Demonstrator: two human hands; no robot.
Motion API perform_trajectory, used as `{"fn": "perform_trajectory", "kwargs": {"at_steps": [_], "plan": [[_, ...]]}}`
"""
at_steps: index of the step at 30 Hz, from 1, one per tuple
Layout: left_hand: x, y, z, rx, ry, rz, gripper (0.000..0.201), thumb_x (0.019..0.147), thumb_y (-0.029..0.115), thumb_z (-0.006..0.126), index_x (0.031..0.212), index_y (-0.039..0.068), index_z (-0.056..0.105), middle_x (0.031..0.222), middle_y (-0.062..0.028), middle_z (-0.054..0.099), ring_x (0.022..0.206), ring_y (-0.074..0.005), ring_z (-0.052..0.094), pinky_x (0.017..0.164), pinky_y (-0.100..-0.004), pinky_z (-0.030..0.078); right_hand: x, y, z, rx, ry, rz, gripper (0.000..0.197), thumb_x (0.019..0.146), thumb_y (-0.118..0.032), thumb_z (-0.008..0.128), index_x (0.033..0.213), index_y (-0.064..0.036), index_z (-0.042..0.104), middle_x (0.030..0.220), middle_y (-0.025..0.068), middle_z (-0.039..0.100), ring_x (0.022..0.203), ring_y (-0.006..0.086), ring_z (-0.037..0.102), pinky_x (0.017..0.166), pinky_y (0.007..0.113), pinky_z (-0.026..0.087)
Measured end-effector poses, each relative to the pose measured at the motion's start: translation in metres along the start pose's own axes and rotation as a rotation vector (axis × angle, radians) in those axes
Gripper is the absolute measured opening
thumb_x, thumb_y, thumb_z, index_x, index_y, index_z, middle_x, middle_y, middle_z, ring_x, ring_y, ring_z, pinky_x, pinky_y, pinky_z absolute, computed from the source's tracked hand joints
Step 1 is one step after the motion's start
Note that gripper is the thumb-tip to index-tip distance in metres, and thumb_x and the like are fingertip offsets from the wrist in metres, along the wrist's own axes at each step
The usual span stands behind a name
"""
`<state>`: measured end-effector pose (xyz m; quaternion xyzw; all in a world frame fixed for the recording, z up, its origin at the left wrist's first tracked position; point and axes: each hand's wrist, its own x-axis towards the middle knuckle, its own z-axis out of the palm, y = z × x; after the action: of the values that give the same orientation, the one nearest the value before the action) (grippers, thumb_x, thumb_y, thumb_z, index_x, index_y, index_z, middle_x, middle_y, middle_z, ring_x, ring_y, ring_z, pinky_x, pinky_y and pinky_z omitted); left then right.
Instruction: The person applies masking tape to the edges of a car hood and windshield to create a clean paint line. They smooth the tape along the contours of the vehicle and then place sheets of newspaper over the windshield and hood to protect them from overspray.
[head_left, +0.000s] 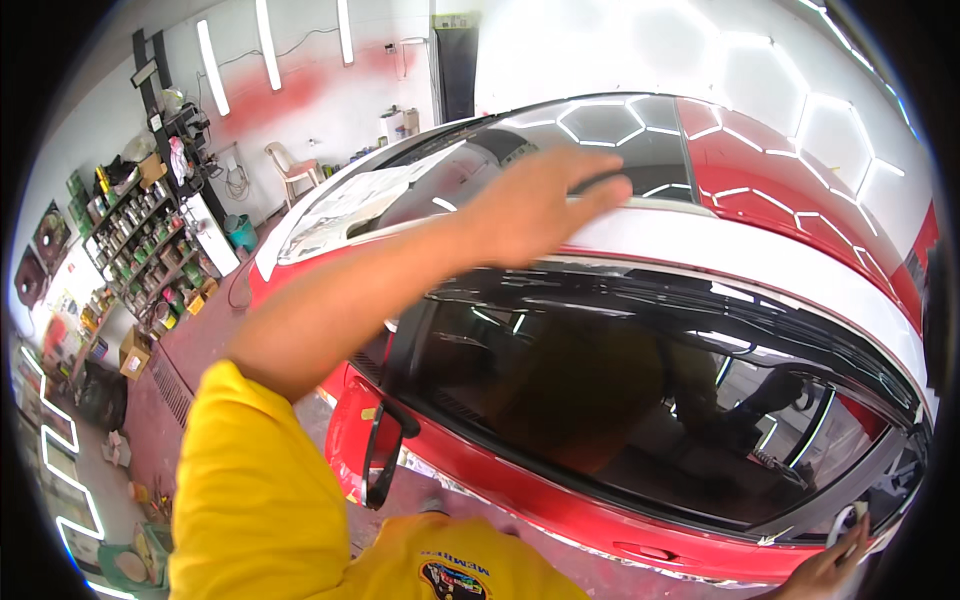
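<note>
Red-and-white car roof point(760, 250), glossy painted metal with a dark glass panel point(610, 125) set into it, is the thing under my reach. I judge it stiff and heavy, nothing to lift, slick to the touch and easy to scratch, so I would work it with a flat palm and light pressure rather than any grip.

Nearest me, my yellow sleeve point(250, 480) fills the lower left. At the lower right edge my right hand point(825, 570) sits low by the red door, close to a small pale object point(850, 520); I cannot tell whether it grips that or only touches it.

Next out comes the dark tinted side window point(620, 400), with the black wing mirror point(380, 455) hanging just left of it.

Beyond that, my left hand point(540, 205) lies open, fingers together and flat, at the white band of the roof near the glass panel's edge, holding nothing.

Farthest off, cluttered shelves point(140, 240) and 1 pale plastic chair point(292, 170) stand against the wall.
</note>
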<state>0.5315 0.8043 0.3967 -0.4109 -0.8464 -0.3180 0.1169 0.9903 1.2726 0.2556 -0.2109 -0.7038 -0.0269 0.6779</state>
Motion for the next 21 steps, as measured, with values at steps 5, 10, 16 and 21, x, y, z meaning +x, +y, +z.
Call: {"fn": "perform_trajectory", "kwargs": {"at_steps": [5, 10, 16, 21], "plan": [[-0.1, -0.059, 0.026, 0.183, 0.157, 0.142, 0.082, 0.112, 0.056, 0.058, 0.165, -0.006, 0.042, 0.17, -0.0301, 0.044, 0.161, -0.0452, 0.039, 0.133, -0.0532, 0.029, -0.061, -0.075, -0.028, -0.051, -0.122, 0.191, 0.029, 0.103, -0.015, 0.083, 0.122, 0.0063, 0.078, 0.119, 0.0182, 0.081, 0.099, 0.0241, 0.078, 0.085, 0.038, 0.065], [-0.158, -0.132, 0.016, 0.25, 0.265, 0.173, 0.09, 0.105, 0.059, 0.067, 0.164, -0.004, 0.043, 0.167, -0.0273, 0.048, 0.155, -0.0468, 0.045, 0.129, -0.0554, 0.035, -0.092, -0.175, -0.068, -0.137, -0.176, 0.14, 0.026, 0.107, -0.016, 0.078, 0.119, 0.0061, 0.082, 0.113, 0.02, 0.083, 0.098, 0.0256, 0.08, 0.085, 0.036, 0.067], [-0.257, -0.221, -0.003, 0.205, 0.295, 0.126, 0.09, 0.102, 0.057, 0.071, 0.162, -0.004, 0.046, 0.164, -0.0255, 0.049, 0.15, -0.0463, 0.049, 0.125, -0.0561, 0.039, -0.16, -0.332, -0.09, -0.097, -0.308, 0.145, 0.026, 0.107, -0.014, 0.078, 0.119, 0.0085, 0.081, 0.107, 0.0199, 0.082, 0.094, 0.0258, 0.079, 0.084, 0.037, 0.069], [-0.32, -0.32, -0.003, 0.271, 0.51, -0.081, 0.081, 0.105, 0.052, 0.07, 0.159, -0.004, 0.05, 0.163, -0.0258, 0.052, 0.15, -0.0461, 0.05, 0.125, -0.0559, 0.039, -0.183, -0.408, -0.116, -0.074, -0.347, -0.047, 0.021, 0.103, -0.008, 0.081, 0.112, 0.0107, 0.081, 0.101, 0.018, 0.082, 0.088, 0.0258, 0.078, 0.079, 0.036, 0.066]]}}
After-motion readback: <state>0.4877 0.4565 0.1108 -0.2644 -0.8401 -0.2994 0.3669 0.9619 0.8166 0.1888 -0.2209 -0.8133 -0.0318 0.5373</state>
